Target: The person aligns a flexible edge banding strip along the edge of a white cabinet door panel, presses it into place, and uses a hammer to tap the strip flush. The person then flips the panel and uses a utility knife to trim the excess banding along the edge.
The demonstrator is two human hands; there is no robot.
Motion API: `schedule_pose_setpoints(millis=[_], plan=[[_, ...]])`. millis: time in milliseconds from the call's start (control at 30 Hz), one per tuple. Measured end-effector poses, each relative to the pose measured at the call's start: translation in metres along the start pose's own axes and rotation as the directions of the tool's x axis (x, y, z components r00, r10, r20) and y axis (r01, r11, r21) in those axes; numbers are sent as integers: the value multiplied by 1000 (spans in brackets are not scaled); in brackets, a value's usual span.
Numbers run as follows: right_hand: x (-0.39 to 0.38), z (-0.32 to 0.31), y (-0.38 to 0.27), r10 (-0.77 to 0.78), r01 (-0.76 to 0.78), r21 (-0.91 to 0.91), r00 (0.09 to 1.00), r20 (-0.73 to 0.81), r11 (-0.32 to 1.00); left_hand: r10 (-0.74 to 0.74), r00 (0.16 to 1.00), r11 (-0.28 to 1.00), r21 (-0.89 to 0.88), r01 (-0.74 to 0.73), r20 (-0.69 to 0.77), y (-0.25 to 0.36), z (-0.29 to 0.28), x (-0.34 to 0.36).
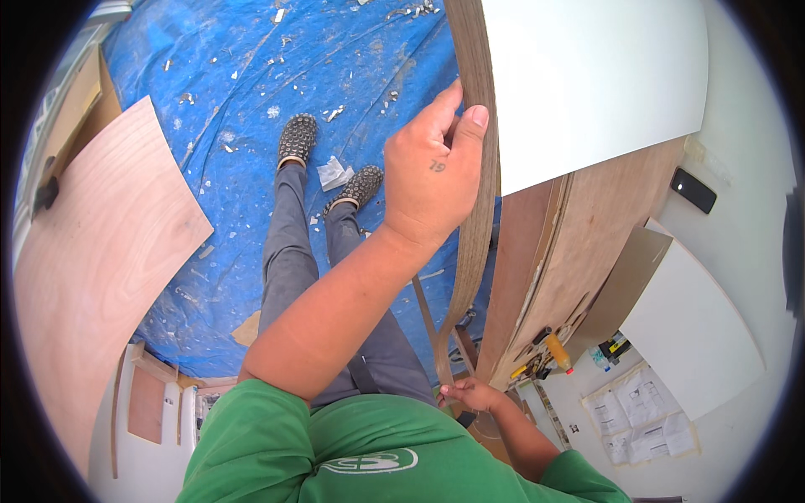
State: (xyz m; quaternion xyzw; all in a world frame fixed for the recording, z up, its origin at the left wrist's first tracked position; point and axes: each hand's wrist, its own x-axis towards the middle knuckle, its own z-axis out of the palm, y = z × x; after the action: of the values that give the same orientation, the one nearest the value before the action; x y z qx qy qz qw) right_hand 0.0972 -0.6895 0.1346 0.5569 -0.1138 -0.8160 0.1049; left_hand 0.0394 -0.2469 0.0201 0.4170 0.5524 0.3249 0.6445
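A long strip of brown wood-grain edge banding (477, 218) runs along the left edge of a white panel (587, 92), then curves down towards me. My left hand (434, 163) is closed on the strip at the panel's edge, its thumb and index finger at the strip; the other fingers are hidden behind. Lower down, close to my body, my right hand (471, 393) pinches the strip's loose length between thumb and fingers. A narrower part of the strip (426, 314) slants up from there.
Reddish-brown boards (604, 226) lie beneath the white panel. A phone (693, 190), an orange-yellow bottle (557, 350) and tools are at the right, near paper drawings (641, 411). A plywood sheet (109, 251) stands left. Blue tarp (226, 92) with scraps covers the floor.
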Motion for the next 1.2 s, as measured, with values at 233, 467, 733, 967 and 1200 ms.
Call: schedule_pose_setpoints(millis=[233, 467, 733, 967, 1200], plan=[[3, -2, 1, 1, -1, -29, 1000, 4, 1000, -24, 1000, 999, 38, 24, 13, 4, 0, 1], [3, -5, -1, -2, 2, -48, 1000, 14, 999, 29, 1000, 997, 76, -29, -7, 0, 1, 1], [-6, -5, -17, 16, -17, -40, 1000, -12, 999, -149, 978, 987, -46, 157, 149, -7, -6, -10], [-2, -6, -10, 16, -16, -35, 1000, -20, 999, -189, 978, 942, -266, 206, 89, -20, 1, -20], [1, -5, -9, 9, -10, -65, 1000, -19, 998, -236, 964, 883, -388, 266, 124, -25, -1, -19]])
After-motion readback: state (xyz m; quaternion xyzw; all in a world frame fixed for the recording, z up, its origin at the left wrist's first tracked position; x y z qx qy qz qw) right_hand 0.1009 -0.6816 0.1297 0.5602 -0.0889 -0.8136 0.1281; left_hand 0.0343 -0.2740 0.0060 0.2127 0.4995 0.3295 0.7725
